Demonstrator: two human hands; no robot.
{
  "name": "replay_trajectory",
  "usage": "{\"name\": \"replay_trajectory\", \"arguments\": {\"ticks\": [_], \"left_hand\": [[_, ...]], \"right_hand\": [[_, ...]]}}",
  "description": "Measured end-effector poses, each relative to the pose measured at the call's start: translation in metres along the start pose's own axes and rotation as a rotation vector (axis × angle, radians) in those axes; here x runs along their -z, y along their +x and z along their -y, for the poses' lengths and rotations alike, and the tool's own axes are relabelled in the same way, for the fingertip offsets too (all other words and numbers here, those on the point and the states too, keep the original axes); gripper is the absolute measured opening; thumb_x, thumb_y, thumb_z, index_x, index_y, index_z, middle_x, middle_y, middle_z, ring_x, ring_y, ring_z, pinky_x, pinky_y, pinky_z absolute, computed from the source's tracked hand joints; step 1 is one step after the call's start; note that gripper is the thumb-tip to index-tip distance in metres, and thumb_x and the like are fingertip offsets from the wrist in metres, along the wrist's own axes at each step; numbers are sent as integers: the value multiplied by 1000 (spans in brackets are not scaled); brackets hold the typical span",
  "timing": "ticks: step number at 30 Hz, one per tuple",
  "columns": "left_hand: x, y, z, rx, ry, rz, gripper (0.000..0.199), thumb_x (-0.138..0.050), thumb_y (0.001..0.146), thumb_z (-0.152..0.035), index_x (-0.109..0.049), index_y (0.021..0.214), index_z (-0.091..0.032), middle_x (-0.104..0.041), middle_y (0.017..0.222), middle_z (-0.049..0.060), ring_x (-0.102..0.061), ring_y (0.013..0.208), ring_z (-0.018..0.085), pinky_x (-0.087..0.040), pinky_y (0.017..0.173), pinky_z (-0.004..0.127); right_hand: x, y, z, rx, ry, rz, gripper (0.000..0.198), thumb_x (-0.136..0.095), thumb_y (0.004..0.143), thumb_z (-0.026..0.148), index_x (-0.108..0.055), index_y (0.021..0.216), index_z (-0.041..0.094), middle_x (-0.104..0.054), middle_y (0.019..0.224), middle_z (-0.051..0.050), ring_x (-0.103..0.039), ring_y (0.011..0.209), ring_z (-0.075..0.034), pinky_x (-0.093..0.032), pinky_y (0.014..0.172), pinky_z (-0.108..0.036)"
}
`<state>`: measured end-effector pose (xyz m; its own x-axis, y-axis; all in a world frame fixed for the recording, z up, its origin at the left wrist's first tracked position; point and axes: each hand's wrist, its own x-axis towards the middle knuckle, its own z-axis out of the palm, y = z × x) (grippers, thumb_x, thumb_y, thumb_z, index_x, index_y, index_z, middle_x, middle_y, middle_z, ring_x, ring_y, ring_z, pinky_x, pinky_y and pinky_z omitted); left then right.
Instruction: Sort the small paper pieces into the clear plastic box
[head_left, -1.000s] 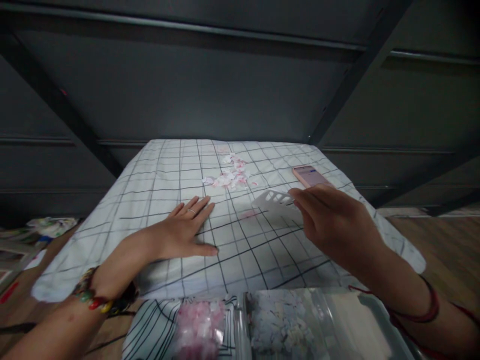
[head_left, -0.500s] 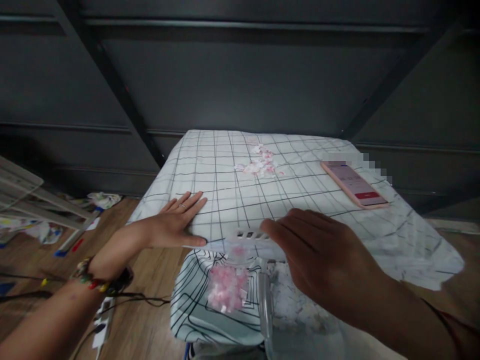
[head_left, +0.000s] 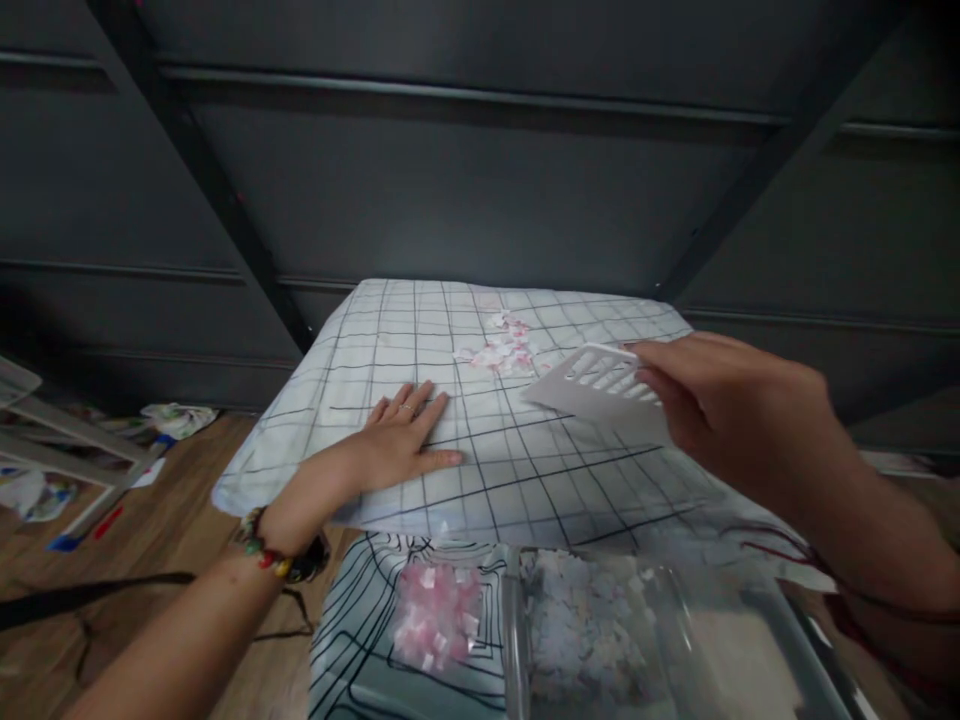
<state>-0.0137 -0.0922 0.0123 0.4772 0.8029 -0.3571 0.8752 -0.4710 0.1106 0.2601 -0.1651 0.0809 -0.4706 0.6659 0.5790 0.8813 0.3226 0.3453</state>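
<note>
Scraps (head_left: 501, 354) of pink and white lie at the centre of the frame on a cloth-covered worktop (head_left: 517, 490), seen from my remote post. Left of centre, my left hand (head_left: 401, 445) spreads flat on the cloth; well apart from it, my right hand (head_left: 739, 395) pinches a white slotted scraper (head_left: 595, 400) just right of the scraps. I cannot tell whether the scraper's edge touches down. A bag of pink pieces (head_left: 437, 612) lies bottom centre.

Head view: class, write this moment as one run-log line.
left hand: flat on gridded cloth; right hand: holding white slotted piece; pink-white scraps: on cloth
</note>
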Motion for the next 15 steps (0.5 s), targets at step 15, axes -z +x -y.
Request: {"name": "replay_trajectory", "arguments": {"ticks": [15], "left_hand": [[-5, -10, 36, 43, 30, 67, 86, -42, 93, -60, -9, 154, -9, 0, 159, 19, 0, 145, 36, -14, 115, 47]], "right_hand": [[21, -14, 78, 318, 438, -61, 30, -42, 76, -6, -62, 90, 12, -66, 70, -3, -59, 64, -14, -50, 59, -28]]}}
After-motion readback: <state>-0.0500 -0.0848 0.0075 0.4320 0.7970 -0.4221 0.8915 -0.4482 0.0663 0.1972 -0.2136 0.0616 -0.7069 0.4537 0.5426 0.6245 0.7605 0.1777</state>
